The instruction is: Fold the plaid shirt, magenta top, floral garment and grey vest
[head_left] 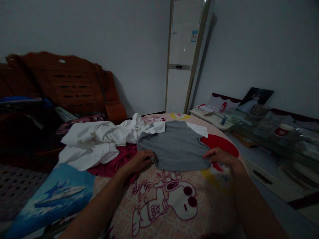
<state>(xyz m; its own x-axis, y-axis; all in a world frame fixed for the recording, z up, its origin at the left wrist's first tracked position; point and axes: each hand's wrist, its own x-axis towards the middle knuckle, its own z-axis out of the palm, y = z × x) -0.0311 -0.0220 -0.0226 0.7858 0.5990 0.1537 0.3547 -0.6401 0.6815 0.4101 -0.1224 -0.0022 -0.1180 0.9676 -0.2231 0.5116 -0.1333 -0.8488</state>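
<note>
A grey knitted top [178, 146] with white sleeves lies spread flat, its ribbed hem toward me. My left hand [142, 160] is closed, fingers curled on the left corner of that hem. At the opposite corner, my right hand [220, 156] pinches the edge between thumb and fingers. Under the top is a pink patterned blanket [209, 205] with a cartoon dog on it. A rumpled white garment [94, 139] lies to the left, touching the top. Dark red cloth [121, 159] shows beneath the white garment.
A wooden settee [72, 83] with things piled on it stands at the left. Beside the blanket is a blue picture-printed cloth [64, 189]. A glass-topped cabinet [261, 129] holding a paper cup [282, 130] and papers runs along the right. A tall air conditioner [180, 89] fills the corner.
</note>
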